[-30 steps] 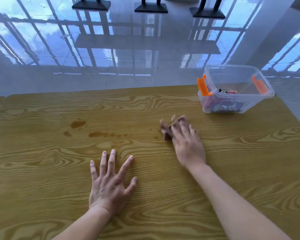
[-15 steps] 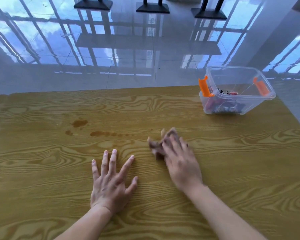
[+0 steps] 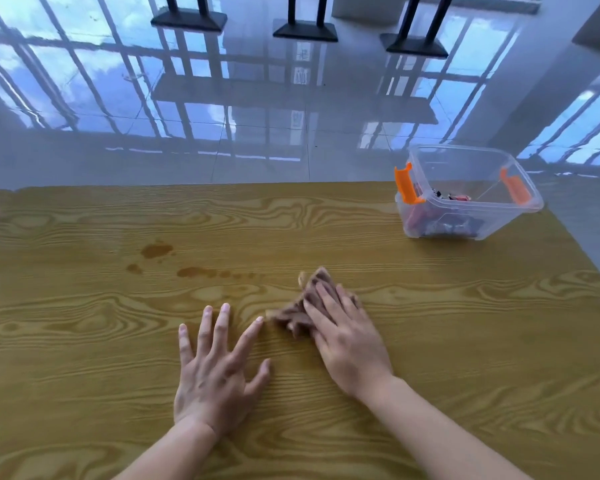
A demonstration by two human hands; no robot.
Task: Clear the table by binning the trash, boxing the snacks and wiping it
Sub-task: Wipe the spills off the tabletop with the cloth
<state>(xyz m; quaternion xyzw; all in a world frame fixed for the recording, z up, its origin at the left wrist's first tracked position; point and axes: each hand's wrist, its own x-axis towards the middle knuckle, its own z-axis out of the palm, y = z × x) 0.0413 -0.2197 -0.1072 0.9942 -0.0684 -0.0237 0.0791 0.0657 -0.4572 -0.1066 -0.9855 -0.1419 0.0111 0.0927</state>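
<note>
My right hand (image 3: pixel 347 337) presses flat on a crumpled brown cloth (image 3: pixel 300 308) near the middle of the wooden table (image 3: pixel 465 341). My left hand (image 3: pixel 215 368) lies flat on the table with fingers spread, just left of the cloth, holding nothing. Brown spill stains (image 3: pixel 156 250) and a streak of drops (image 3: pixel 201 271) mark the wood to the upper left of the cloth. A clear plastic box (image 3: pixel 465 199) with orange latches stands at the far right corner, with snack packets in its bottom.
Beyond the table's far edge lies a glossy tiled floor (image 3: pixel 257 116) that reflects windows. Several black stand bases (image 3: pixel 305 31) rest on the floor at the top.
My right hand has dragged the cloth toward me and to the left, closer to my left hand. The left hand has stayed in place.
</note>
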